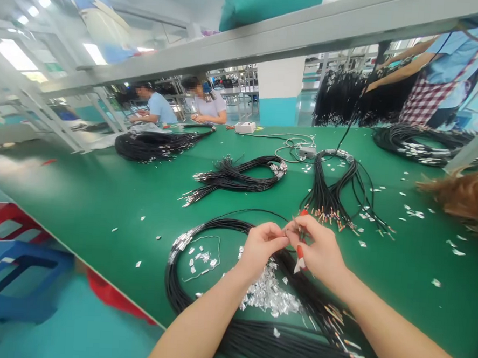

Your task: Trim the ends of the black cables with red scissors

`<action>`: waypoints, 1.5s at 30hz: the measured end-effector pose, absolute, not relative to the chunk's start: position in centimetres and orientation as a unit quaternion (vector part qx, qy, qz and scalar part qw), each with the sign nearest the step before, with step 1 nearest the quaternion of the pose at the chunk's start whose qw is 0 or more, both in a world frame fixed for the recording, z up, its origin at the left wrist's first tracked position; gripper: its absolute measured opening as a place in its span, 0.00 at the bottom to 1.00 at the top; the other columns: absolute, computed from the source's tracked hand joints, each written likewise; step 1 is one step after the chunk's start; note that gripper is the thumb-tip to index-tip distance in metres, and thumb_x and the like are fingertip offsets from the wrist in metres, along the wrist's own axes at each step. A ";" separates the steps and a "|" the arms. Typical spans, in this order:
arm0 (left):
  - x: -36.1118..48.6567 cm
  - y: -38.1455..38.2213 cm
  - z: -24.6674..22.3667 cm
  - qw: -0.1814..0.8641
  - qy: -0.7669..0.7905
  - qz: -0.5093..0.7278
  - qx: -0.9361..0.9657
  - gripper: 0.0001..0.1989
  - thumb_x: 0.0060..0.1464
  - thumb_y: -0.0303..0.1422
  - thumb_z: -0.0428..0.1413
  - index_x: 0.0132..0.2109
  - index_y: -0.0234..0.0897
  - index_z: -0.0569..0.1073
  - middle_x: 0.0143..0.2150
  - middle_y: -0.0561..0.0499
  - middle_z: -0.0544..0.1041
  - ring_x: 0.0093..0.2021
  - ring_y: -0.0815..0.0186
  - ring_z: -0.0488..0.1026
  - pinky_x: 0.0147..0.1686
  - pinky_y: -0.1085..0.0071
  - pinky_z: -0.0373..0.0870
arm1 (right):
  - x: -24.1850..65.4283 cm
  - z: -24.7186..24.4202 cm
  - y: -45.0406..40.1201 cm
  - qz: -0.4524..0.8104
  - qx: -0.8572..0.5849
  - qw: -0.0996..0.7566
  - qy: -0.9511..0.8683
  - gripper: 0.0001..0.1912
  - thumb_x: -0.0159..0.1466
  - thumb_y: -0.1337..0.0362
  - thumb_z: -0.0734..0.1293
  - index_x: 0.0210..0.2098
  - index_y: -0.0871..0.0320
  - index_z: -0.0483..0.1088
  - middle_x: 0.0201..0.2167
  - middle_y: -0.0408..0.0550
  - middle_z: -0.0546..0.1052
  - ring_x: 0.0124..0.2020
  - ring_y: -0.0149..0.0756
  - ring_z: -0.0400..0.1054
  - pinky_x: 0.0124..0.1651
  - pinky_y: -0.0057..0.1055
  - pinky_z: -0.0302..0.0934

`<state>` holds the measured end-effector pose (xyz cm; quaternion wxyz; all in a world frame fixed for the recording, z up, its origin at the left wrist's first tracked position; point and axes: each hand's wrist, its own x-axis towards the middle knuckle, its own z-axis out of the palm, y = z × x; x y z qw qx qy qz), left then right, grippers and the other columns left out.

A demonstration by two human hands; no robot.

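My left hand is closed in a pinch at what looks like the end of a thin black cable, which arcs over from the bundle. Fingertip to fingertip with it, my right hand is closed around a small red-handled tool; its working end is mostly hidden by the fingers. Below both hands lies a looped bundle of black cables, bound with silvery wrap, its stripped ends fanned out at lower right. A pile of silver foil scraps sits inside the loop.
More black cable bundles lie farther back on the green table, with scattered foil bits. A white box with a cord stands behind. Overhead runs a grey shelf beam. Stools stand at left; co-workers sit and stand beyond.
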<state>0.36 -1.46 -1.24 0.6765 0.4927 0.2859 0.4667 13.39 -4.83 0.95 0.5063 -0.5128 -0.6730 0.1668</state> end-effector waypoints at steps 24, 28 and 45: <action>-0.5 -2.2 0.3 0.513 0.314 0.567 0.563 0.04 0.45 0.30 0.58 0.31 0.35 0.71 0.30 0.51 0.72 0.32 0.69 0.70 0.35 0.71 0.67 | 12.5 0.4 -4.8 0.179 -0.524 0.464 -0.692 0.08 0.53 0.68 0.64 0.23 0.56 0.58 0.19 0.37 0.65 0.21 0.26 0.58 0.25 0.23 0.54; -0.6 -2.3 0.5 0.482 0.341 0.570 0.572 0.03 0.46 0.31 0.57 0.30 0.35 0.72 0.29 0.51 0.73 0.31 0.68 0.70 0.33 0.71 0.67 | 12.3 0.2 -4.8 0.169 -0.541 0.446 -0.693 0.07 0.54 0.67 0.63 0.23 0.56 0.58 0.20 0.38 0.67 0.21 0.27 0.60 0.25 0.23 0.54; -0.6 -1.5 0.6 0.731 0.219 0.503 0.405 0.05 0.48 0.31 0.55 0.29 0.34 0.66 0.29 0.52 0.67 0.27 0.73 0.63 0.28 0.75 0.59 | 14.6 1.8 -4.5 0.290 -0.501 0.379 -0.722 0.09 0.55 0.58 0.65 0.32 0.57 0.69 0.20 0.39 0.66 0.21 0.27 0.57 0.25 0.24 0.53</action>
